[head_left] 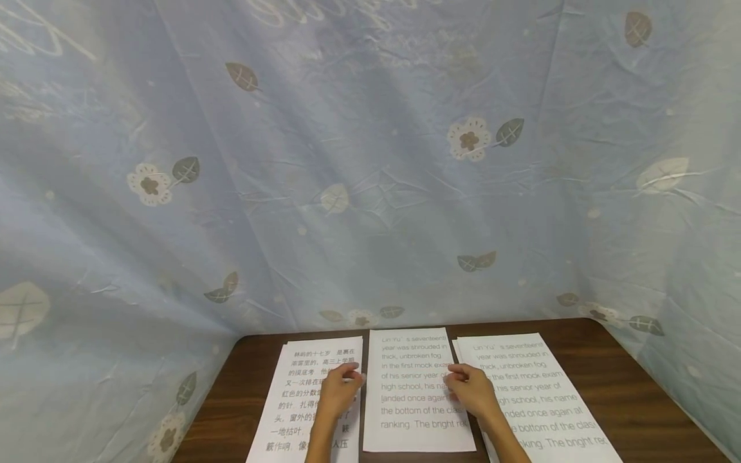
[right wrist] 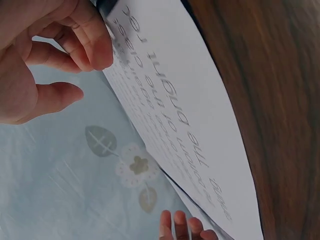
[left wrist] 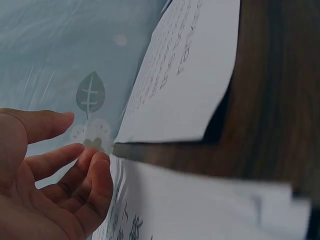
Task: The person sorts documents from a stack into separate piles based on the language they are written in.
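Observation:
A white sheet with printed English text (head_left: 419,438) lies in the middle of the brown table, between my hands. My left hand (head_left: 338,393) hovers at the inner edge of a left-hand stack of sheets with Chinese text (head_left: 292,402). Its fingers are loosely bent in the left wrist view, thumb apart, nothing between them. My right hand (head_left: 476,393) is over the middle sheet's right edge, partly covering the right-hand stack of English sheets (head_left: 550,399). In the right wrist view its fingertips (right wrist: 102,55) are beside the middle sheet, with the thumb away from them; whether they touch it I cannot tell.
Dark wood-grain table surface (head_left: 642,399) shows to the right of the stacks and also at the left (head_left: 222,411). A pale blue cloth with leaves and flowers (head_left: 382,225) hangs behind the table and at both sides.

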The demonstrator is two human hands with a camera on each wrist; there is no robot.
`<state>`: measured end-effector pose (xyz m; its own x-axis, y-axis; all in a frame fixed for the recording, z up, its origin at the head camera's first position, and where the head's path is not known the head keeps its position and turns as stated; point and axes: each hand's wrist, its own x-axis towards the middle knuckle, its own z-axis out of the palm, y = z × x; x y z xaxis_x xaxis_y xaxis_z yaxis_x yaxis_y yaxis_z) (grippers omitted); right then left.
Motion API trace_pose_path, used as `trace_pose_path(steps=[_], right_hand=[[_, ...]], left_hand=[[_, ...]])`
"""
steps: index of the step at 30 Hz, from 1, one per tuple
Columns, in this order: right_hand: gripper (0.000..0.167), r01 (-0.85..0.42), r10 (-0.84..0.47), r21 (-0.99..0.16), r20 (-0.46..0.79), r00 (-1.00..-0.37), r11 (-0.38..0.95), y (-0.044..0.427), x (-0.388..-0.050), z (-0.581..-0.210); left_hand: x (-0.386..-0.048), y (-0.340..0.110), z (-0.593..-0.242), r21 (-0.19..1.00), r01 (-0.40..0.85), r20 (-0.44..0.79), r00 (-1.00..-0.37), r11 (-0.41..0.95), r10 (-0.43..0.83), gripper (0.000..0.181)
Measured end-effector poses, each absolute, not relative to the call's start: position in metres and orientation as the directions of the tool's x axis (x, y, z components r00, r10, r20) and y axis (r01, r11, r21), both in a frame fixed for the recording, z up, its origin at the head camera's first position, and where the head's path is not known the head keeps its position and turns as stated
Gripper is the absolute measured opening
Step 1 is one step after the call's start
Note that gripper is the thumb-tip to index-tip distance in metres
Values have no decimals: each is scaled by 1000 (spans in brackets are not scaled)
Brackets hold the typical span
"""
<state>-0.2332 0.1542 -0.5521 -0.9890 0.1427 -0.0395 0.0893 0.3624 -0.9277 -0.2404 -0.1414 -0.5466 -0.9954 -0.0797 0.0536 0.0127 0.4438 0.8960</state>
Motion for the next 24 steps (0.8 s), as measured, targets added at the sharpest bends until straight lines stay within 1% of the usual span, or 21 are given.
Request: trace_pose_path(steps=[8,15,19,24], right_hand=[[43,101,153,-928,-48,-987,360,169,-235,-553],[44,110,165,-873,-34,-986,476,177,-238,-556],[44,107,146,-843,-35,-989,527,179,-240,-557],[44,99,121,-812,-36,-992,575,177,-243,-555]], left_hand=[[-243,-132,-547,879,32,74,-995,476,-70,47],[-245,-129,-552,841,33,85,-994,541,-70,46],[-247,-127,-556,822,25,73,-995,569,-63,46],[-248,-125,-557,789,47,88,-995,612,-37,45]])
